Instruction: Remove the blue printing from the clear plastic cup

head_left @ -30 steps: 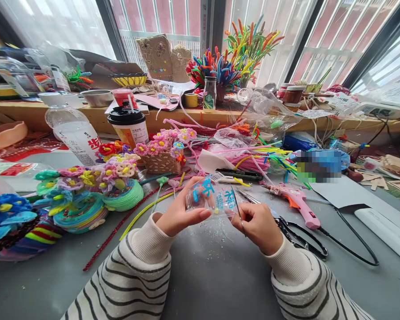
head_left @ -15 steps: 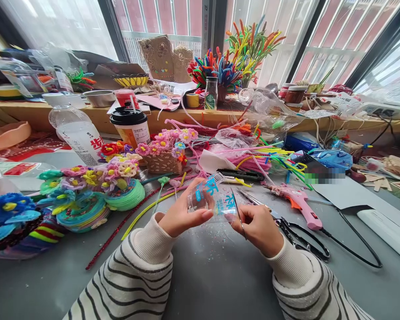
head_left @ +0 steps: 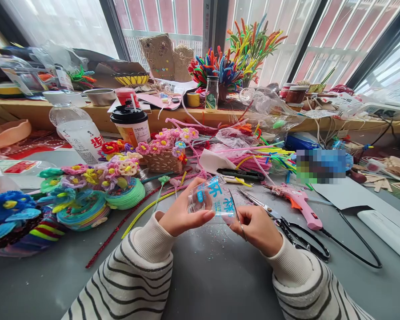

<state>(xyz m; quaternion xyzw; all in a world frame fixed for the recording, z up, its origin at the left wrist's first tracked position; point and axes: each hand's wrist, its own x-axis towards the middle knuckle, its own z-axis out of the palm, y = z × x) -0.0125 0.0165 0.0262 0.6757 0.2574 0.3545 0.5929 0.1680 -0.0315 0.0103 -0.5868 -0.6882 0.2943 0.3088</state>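
A clear plastic cup [head_left: 216, 200] with blue lettering lies tilted between my hands above the grey table. My left hand [head_left: 183, 211] is wrapped round its base end, thumb along the near side. At the cup's right end, the fingers of my right hand [head_left: 255, 227] pinch a thin dark strip [head_left: 239, 218] that runs along the rim. Small coloured specks dot the table below. To the right of my right hand lie scissors [head_left: 302, 240] with black handles, and beside them a pink glue gun [head_left: 298, 202].
Pipe-cleaner flowers in round pots [head_left: 83, 200] stand at the left, near a plastic bottle [head_left: 78, 133] and a lidded paper cup [head_left: 130, 126]. Bundled pipe cleaners [head_left: 240, 155] and a black cutter [head_left: 242, 174] lie beyond my hands. The glue gun's cable [head_left: 356, 255] loops at the right.
The cup has turned slightly in my hands, so its blue lettering faces me more. Both hands have hardly moved and keep their hold.
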